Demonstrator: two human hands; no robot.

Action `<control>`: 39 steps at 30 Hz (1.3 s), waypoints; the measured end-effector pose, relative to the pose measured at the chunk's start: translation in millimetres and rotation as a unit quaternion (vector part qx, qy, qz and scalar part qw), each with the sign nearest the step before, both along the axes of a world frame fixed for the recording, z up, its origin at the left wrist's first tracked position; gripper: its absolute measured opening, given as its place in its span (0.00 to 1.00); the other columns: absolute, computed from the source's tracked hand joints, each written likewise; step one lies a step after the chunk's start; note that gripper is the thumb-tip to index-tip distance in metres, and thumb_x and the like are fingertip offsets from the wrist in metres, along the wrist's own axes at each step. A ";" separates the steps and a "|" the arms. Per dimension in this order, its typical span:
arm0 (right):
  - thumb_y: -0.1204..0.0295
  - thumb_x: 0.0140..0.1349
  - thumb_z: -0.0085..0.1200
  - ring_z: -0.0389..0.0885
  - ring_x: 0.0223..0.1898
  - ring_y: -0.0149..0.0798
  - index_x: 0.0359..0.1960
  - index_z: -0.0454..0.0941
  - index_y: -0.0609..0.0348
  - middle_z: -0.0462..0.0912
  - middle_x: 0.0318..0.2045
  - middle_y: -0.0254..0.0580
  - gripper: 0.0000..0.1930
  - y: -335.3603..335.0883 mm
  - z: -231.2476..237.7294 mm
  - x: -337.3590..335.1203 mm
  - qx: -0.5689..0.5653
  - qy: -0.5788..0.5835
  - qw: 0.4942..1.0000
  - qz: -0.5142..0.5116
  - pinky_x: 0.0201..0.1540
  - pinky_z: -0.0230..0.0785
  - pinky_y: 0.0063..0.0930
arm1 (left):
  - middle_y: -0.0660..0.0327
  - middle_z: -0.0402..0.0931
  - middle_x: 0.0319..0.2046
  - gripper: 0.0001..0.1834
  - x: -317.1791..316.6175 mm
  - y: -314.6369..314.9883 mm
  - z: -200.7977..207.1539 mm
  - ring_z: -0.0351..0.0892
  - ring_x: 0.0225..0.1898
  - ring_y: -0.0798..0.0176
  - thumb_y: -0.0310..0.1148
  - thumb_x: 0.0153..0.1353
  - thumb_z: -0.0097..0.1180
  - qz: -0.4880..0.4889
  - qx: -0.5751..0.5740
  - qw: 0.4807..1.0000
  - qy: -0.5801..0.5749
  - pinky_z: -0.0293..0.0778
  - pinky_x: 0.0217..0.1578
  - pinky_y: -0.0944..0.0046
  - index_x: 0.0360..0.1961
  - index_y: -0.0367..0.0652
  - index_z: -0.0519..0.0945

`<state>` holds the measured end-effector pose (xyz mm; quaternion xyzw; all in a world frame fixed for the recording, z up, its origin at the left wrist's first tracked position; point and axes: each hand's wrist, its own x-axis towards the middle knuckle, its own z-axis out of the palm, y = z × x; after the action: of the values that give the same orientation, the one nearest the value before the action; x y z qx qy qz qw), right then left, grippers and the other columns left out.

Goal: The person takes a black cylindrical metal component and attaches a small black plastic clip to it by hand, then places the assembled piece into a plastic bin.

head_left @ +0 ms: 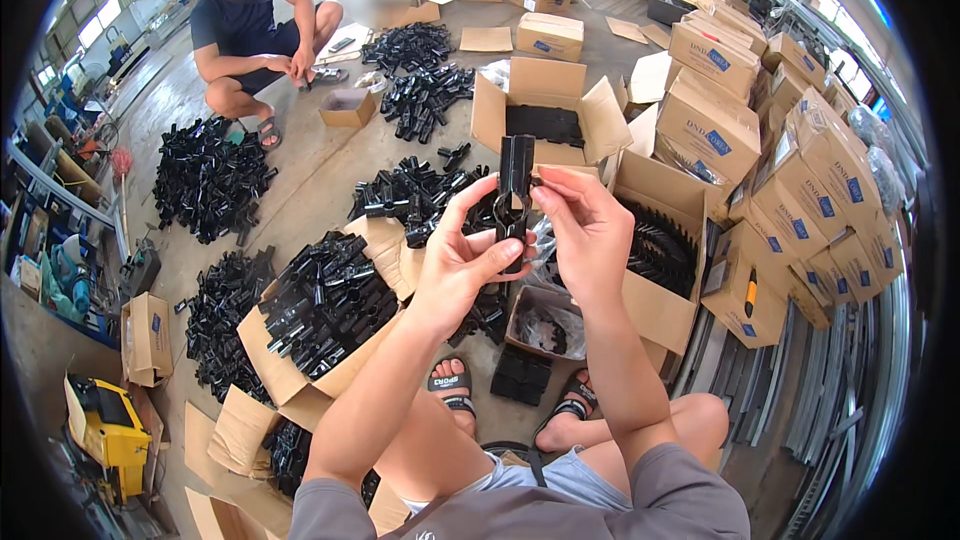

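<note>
Black plastic bracket (516,190) upright between your hands: left hand (455,265) grip clenched round lower part, right hand (588,230) pinching it; open cardboard box (655,315) just beside right wrist.

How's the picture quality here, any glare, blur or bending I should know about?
Head view: daylight is even, and the black plastic part held between the left hand and right hand is sharp. The windows at upper left are blown out white. Straight edges of the stacked cardboard boxes bend toward the dark round rim. The crouching person has a blurred face.
</note>
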<state>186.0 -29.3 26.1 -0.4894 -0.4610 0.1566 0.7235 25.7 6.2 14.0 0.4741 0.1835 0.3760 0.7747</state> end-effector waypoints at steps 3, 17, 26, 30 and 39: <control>0.79 0.64 0.67 0.88 0.38 0.29 0.44 0.88 0.66 0.91 0.40 0.45 0.08 0.3 -2.0 2.9 -0.015 -0.053 0.998 -0.021 0.43 0.80 0.25 | 0.53 0.86 0.48 0.40 0.7 1.7 -3.6 0.88 0.48 0.62 0.25 0.69 0.64 0.009 0.012 1.000 0.003 0.86 0.50 0.56 0.77 0.53 0.58; 0.74 0.69 0.65 0.86 0.34 0.27 0.43 0.88 0.66 0.91 0.34 0.43 0.07 10.9 -10.0 0.0 -0.035 -0.049 0.996 -0.060 0.40 0.77 0.24 | 0.58 0.86 0.46 0.39 6.8 5.1 -8.1 0.86 0.48 0.68 0.20 0.69 0.63 0.034 0.024 0.999 0.006 0.84 0.47 0.64 0.76 0.51 0.60; 0.63 0.79 0.49 0.75 0.24 0.49 0.35 0.79 0.64 0.79 0.26 0.52 0.17 15.4 -8.0 7.5 -0.094 -0.198 0.972 -0.081 0.29 0.65 0.40 | 0.58 0.86 0.46 0.39 12.0 2.5 -9.2 0.85 0.45 0.70 0.19 0.67 0.64 0.035 0.035 0.999 0.005 0.83 0.45 0.66 0.75 0.50 0.62; 0.60 0.80 0.46 0.77 0.23 0.46 0.38 0.80 0.63 0.77 0.24 0.51 0.19 17.6 -3.7 10.8 -0.134 -0.181 0.974 -0.028 0.28 0.66 0.39 | 0.58 0.86 0.47 0.39 9.3 5.1 -11.6 0.85 0.45 0.70 0.21 0.67 0.65 0.041 0.054 0.998 0.016 0.83 0.45 0.66 0.75 0.48 0.61; 0.69 0.76 0.53 0.83 0.27 0.41 0.44 0.78 0.63 0.83 0.33 0.48 0.09 9.3 -7.1 8.6 -0.023 -0.177 0.984 -0.028 0.34 0.74 0.34 | 0.57 0.86 0.46 0.39 10.5 6.7 -8.9 0.85 0.45 0.70 0.20 0.68 0.64 0.039 0.044 0.998 0.008 0.83 0.47 0.66 0.76 0.48 0.61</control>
<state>194.6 -20.0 19.0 -0.5386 -0.5644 0.0579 0.6229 36.2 12.8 5.2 0.5036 0.1914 0.4099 0.7360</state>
